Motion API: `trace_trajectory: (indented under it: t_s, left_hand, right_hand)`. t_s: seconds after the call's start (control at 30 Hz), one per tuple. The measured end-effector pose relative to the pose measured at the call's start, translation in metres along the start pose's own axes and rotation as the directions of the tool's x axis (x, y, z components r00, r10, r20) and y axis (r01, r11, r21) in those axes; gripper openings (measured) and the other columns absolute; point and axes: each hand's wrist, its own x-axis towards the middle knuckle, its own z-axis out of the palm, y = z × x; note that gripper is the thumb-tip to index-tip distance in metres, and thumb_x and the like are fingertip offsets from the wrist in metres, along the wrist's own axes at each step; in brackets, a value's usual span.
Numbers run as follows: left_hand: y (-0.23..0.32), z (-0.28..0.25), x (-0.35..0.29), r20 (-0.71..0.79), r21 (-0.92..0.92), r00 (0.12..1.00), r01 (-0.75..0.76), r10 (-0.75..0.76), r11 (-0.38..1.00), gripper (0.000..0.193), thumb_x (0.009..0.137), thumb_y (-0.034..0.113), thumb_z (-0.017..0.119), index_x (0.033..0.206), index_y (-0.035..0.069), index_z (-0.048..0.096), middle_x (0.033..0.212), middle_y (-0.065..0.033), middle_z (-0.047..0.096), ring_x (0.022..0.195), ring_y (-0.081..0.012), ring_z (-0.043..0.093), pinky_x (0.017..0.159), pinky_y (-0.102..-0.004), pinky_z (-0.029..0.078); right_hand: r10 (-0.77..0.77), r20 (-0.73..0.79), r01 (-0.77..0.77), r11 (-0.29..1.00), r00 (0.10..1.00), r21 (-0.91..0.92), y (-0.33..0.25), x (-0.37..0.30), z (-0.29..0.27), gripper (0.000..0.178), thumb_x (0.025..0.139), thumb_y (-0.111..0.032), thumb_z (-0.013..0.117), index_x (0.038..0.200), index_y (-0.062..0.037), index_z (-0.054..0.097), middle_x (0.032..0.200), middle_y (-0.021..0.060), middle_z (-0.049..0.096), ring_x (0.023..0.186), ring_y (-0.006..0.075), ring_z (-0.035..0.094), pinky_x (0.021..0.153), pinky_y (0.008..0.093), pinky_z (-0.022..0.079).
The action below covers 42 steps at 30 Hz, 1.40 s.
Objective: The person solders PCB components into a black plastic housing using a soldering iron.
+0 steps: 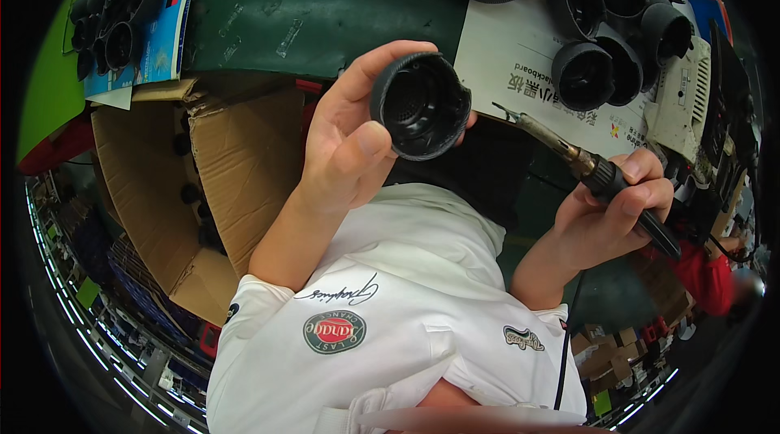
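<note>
- Black cup (418,109) just off the middle of the view toward 12 o'clock, held up at the near edge of the green bench (325,3), its open mouth turned to the camera, small holes showing in its floor and a step in its rim at 3 o'clock
- Left hand (345,137) pinching that cup by its wall, thumb at the cup's 8 o'clock, forefinger curled along its 12 o'clock side, a fingertip peeping out near its 4 o'clock
- Right hand (617,210) at 3 o'clock, thumb and fingers closed around the dark handle of a soldering iron (605,178)
- The iron slants toward 10 o'clock, its narrow metal tip near the cup's rim but apart from it
- At 2 o'clock, loose cups (583,80) crowd together, several on a white printed sheet (491,48)
- Between 2 and 3 o'clock, a pale vented unit (681,101) beside them
- At 9 o'clock, an open cardboard box (236,166) with dark pieces inside, too dim to tell apart
- At 10 o'clock, more cups piled on a blue printed sheet (169,40)
</note>
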Motion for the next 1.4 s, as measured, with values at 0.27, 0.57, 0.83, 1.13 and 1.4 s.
trace_trajectory:
  t_s: [0.27, 0.57, 0.83, 1.13, 1.4]
  left_hand:
    - [-0.003, 0.002, 0.003, -0.012, 0.107, 1.0, -0.009, 0.011, 0.994, 0.067, 0.08, 0.026, 0.067, 0.131, 0.004, 0.03, 0.126, -0.023, 0.042, 0.101, -0.0325, 0.057, 0.082, -0.0378, 0.053]
    - [-0.005, -0.002, 0.001, -0.015, 0.007, 0.999, -0.03, 0.03, 1.0, 0.049, 0.084, 0.015, 0.061, 0.125, 0.006, 0.035, 0.128, -0.0204, 0.041, 0.114, -0.0247, 0.049, 0.094, -0.0365, 0.046]
    - [-0.009, -0.001, -0.001, -0.063, 0.02, 0.996, -0.058, 0.059, 0.998, 0.051, 0.081, 0.011, 0.062, 0.127, 0.002, 0.041, 0.125, -0.0191, 0.045, 0.116, -0.0246, 0.046, 0.099, -0.0376, 0.04]
    - [-0.01, -0.007, 0.0, 0.01, 0.168, 0.996, -0.085, 0.085, 0.982, 0.054, 0.083, 0.021, 0.058, 0.13, 0.005, 0.036, 0.129, -0.0263, 0.037, 0.115, -0.0288, 0.048, 0.095, -0.0409, 0.045]
    - [-0.011, -0.006, 0.0, 0.01, 0.185, 0.996, -0.092, 0.092, 0.978, 0.053, 0.083, 0.02, 0.058, 0.129, 0.005, 0.036, 0.129, -0.0266, 0.037, 0.114, -0.0294, 0.049, 0.095, -0.042, 0.046]
  right_hand:
    - [-0.041, -0.013, 0.04, 0.998, 0.999, -0.048, -0.001, -0.003, 0.003, 0.031, 0.08, -0.022, 0.072, 0.082, -0.0078, 0.044, 0.084, 0.0103, 0.049, 0.054, 0.0135, 0.056, 0.039, 0.0211, 0.05]
    - [-0.105, 0.083, 0.115, 0.985, 0.991, -0.128, -0.001, -0.002, 0.006, 0.042, 0.067, -0.023, 0.083, 0.084, -0.0099, 0.047, 0.088, 0.0103, 0.054, 0.061, 0.0124, 0.056, 0.053, 0.0186, 0.049]
    - [-0.15, 0.092, 0.165, 0.967, 0.984, -0.195, 0.0, -0.003, 0.01, 0.039, 0.067, -0.021, 0.083, 0.084, -0.0115, 0.049, 0.085, 0.0088, 0.057, 0.064, 0.0105, 0.053, 0.055, 0.0186, 0.044]
    - [-0.139, 0.09, 0.154, 0.97, 0.986, -0.188, 0.007, -0.002, 0.015, 0.038, 0.066, -0.016, 0.084, 0.083, -0.0108, 0.049, 0.083, 0.0099, 0.058, 0.065, 0.0118, 0.054, 0.057, 0.0198, 0.045]
    - [-0.133, 0.085, 0.148, 0.97, 0.987, -0.192, 0.006, -0.003, 0.017, 0.035, 0.069, -0.013, 0.082, 0.083, -0.0102, 0.05, 0.082, 0.01, 0.058, 0.065, 0.012, 0.054, 0.057, 0.0199, 0.046]
